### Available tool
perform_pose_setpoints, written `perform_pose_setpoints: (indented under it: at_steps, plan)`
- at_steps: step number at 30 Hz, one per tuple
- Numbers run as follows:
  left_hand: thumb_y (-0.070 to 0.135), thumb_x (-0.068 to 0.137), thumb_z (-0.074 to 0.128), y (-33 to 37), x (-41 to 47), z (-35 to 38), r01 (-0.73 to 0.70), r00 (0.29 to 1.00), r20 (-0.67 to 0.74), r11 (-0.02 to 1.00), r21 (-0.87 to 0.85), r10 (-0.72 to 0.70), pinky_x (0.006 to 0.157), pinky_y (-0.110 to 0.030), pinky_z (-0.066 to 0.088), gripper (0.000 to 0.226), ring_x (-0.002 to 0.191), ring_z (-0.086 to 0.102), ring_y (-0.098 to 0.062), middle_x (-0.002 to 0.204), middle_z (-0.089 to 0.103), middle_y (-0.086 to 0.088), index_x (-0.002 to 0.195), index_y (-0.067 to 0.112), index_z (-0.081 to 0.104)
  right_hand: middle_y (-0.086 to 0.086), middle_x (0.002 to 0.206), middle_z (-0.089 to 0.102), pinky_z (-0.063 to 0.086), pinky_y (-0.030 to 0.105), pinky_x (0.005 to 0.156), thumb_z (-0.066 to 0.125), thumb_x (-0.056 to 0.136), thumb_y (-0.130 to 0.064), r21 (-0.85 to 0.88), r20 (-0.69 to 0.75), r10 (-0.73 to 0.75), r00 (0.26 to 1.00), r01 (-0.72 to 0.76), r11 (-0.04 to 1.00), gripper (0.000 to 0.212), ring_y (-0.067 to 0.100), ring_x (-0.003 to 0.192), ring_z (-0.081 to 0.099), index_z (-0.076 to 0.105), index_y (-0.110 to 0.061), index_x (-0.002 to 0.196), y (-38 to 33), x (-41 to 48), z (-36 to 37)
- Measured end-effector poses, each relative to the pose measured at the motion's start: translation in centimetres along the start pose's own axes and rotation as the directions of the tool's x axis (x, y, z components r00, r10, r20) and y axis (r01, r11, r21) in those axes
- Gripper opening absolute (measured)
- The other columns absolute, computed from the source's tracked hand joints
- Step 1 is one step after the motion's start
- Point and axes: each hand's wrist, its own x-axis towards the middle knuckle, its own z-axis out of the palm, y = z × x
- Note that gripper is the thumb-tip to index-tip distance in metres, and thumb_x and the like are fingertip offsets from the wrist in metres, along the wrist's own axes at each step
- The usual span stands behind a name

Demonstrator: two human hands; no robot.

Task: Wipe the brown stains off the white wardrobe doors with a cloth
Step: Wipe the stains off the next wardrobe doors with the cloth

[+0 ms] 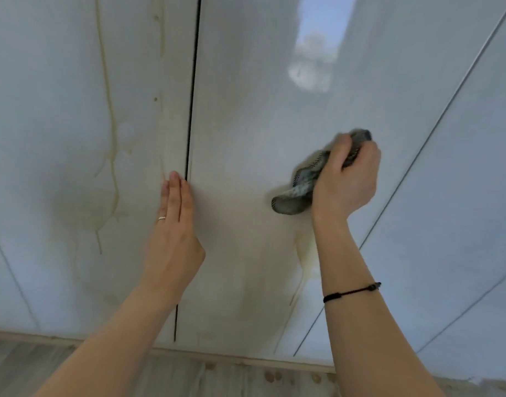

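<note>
the right hand (346, 181) has its fingers curled tight round a bunched grey cloth (300, 184) and holds it against the middle one of the white wardrobe doors (246, 110), right of centre. a loose end of the cloth hangs out to the left below the thumb and is blurred. the left hand (174, 224) is flat and released, fingers straight and together, laid on the doors across the dark gap (192, 96) that parts the middle door from the left door (45, 156). a thin ring (161, 218) sits on one finger of the left hand, and a dark cord bracelet (352, 290) circles the right forearm. brown stains (112, 133) run down the left door in long thin drips, left of the gap, and a paler brownish patch (304, 262) lies on the middle door just below the right wrist, partly hidden by the arm. a bright window reflection (317, 53) shows far up on the middle door. along the near edge lies a pale wooden floor (74, 368) with a few brown spots (271, 376).
</note>
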Motion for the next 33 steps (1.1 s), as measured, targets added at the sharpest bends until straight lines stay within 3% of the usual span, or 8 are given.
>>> perform_pose_setpoints:
  at_steps: [3, 8, 13, 16, 19, 22, 27, 33]
  plan:
    - [-0.017, 0.064, 0.051, -0.1, -0.2, 0.5, -0.02, 1.0, 0.018, 1.0, 0.004, 0.02, 0.119, -0.047, 0.031, 0.103, 0.154, 0.001, -0.032, 0.167, -0.002, -0.017, 0.156, -0.005, 0.008, -0.011, 0.092, 0.045, 0.037, 0.029, 0.064, 0.054, 0.091, -0.053, 0.036, -0.009, 0.045, 0.999, -0.044, 0.998, 0.036, 0.007, 0.081, 0.046, 0.05, -0.018, 0.096, -0.1, -0.4, -0.4]
    - [-0.018, 0.07, 0.05, 0.1, -0.7, 0.9, 0.009, 1.0, 0.002, 1.0, 0.004, -0.009, 0.111, -0.046, 0.043, 0.101, 0.155, 0.0, -0.026, 0.168, -0.004, -0.009, 0.159, 0.001, 0.005, 0.006, 0.086, 0.047, 0.034, 0.029, 0.055, 0.064, 0.075, -0.014, 0.169, 0.247, -0.355, 0.901, 0.321, 0.932, 0.024, 0.021, 0.076, 0.043, 0.051, -0.006, 0.094, -2.6, -8.0, 0.7]
    - [-0.018, 0.07, 0.05, 0.7, -0.7, 1.3, 0.056, 0.998, -0.037, 0.998, -0.01, -0.057, 0.114, -0.038, 0.034, 0.1, 0.155, -0.002, -0.024, 0.168, -0.005, -0.006, 0.159, 0.001, 0.007, 0.013, 0.087, 0.058, 0.041, 0.034, 0.047, 0.062, 0.07, -0.002, 0.228, 0.364, -0.463, 0.809, 0.404, 0.886, 0.021, 0.029, 0.071, 0.055, 0.063, -0.001, 0.091, -2.8, -9.9, 0.2]
    - [-0.016, 0.068, 0.052, 0.7, -0.9, 1.3, 0.071, 0.997, -0.021, 0.997, 0.033, -0.071, 0.107, -0.032, 0.038, 0.101, 0.155, 0.001, -0.024, 0.168, -0.002, -0.006, 0.159, 0.002, 0.01, 0.016, 0.094, 0.059, 0.042, 0.03, 0.049, 0.06, 0.074, 0.004, 0.2, 0.233, -0.378, 0.896, 0.337, 0.92, 0.021, 0.03, 0.074, 0.058, 0.065, -0.002, 0.093, -1.6, -5.7, -0.6]
    - [-0.012, 0.067, 0.055, 0.7, -2.2, 1.5, 0.103, 0.994, 0.035, 0.992, 0.076, -0.106, 0.087, -0.035, 0.054, 0.104, 0.155, 0.004, -0.024, 0.168, -0.002, -0.005, 0.159, 0.003, 0.01, 0.014, 0.102, 0.052, 0.035, 0.021, 0.061, 0.054, 0.079, 0.003, 0.169, -0.003, -0.066, 0.998, 0.065, 0.983, 0.02, 0.023, 0.082, 0.054, 0.053, -0.009, 0.096, 1.8, -1.0, -1.7]
    - [-0.012, 0.067, 0.057, 0.2, -3.0, 2.0, 0.106, 0.993, 0.049, 0.991, 0.082, -0.11, 0.084, -0.035, 0.055, 0.102, 0.155, 0.006, -0.023, 0.168, 0.002, -0.005, 0.158, 0.003, 0.014, 0.018, 0.108, 0.05, 0.042, 0.028, 0.068, 0.049, 0.085, 0.0, 0.162, -0.115, 0.255, 0.96, -0.235, 0.958, 0.014, 0.025, 0.091, 0.054, 0.053, -0.001, 0.098, 6.0, -1.3, -3.2]
    - [-0.015, 0.064, 0.056, -1.0, -2.8, 4.5, 0.063, 0.993, -0.104, 0.994, 0.088, -0.054, 0.121, -0.04, 0.026, 0.096, 0.154, 0.011, -0.032, 0.165, 0.014, -0.017, 0.154, -0.007, 0.024, 0.022, 0.104, 0.049, 0.029, 0.024, 0.063, 0.045, 0.082, 0.0, 0.085, -0.165, 0.263, 0.95, -0.252, 0.964, 0.017, 0.025, 0.089, 0.048, 0.051, 0.004, 0.097, 7.5, -3.2, -2.2]
    - [-0.004, 0.067, 0.055, -1.4, -2.3, 6.2, 0.146, 0.982, -0.136, 0.985, 0.091, -0.133, 0.1, -0.046, 0.036, 0.099, 0.154, 0.014, -0.025, 0.167, 0.014, -0.009, 0.158, 0.005, 0.017, 0.005, 0.106, 0.041, 0.034, 0.025, 0.073, 0.056, 0.092, -0.032, -0.028, 0.031, 0.008, 0.999, -0.007, 1.0, 0.031, 0.023, 0.098, 0.047, 0.04, -0.013, 0.11, 9.2, -5.8, -3.5]
